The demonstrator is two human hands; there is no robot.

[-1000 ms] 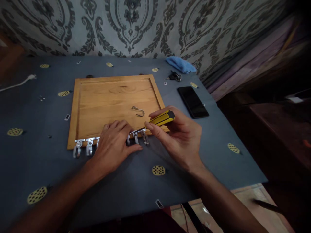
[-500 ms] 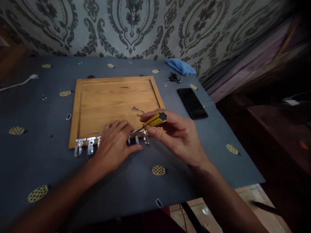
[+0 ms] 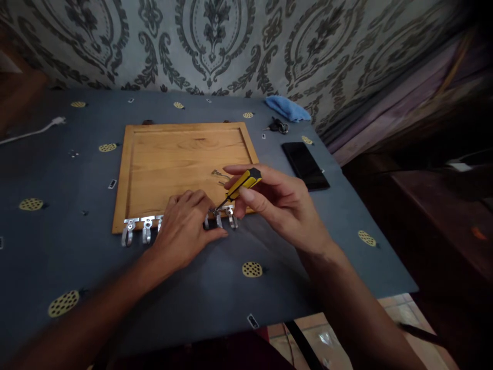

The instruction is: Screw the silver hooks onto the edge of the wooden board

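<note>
A wooden framed board [image 3: 165,159] lies on the table, with a metal hook rail [image 3: 147,222] along its near edge. My left hand [image 3: 185,226] is closed over the middle of the rail, hiding several hooks, its thumb below the edge. My right hand [image 3: 279,205] grips a small yellow and black screwdriver [image 3: 246,181] between thumb and fingers. The screwdriver leans to the right, its tip down at the rail just beside my left fingertips. Whether the tip sits in a screw is too small to tell. A loose metal hook [image 3: 220,173] lies on the board near my right fingers.
On the right of the table [image 3: 185,308] lie a black phone [image 3: 305,165], keys [image 3: 278,125] and a blue cloth [image 3: 288,108]. At the left are small screws [image 3: 74,153] and a white cable [image 3: 36,130]. A patterned wall [image 3: 162,46] stands behind.
The screwdriver stands somewhat steeper now, and my right hand has shifted its fingers on the handle and risen slightly. My left hand stays on the rail. The whole view has shifted a little.
</note>
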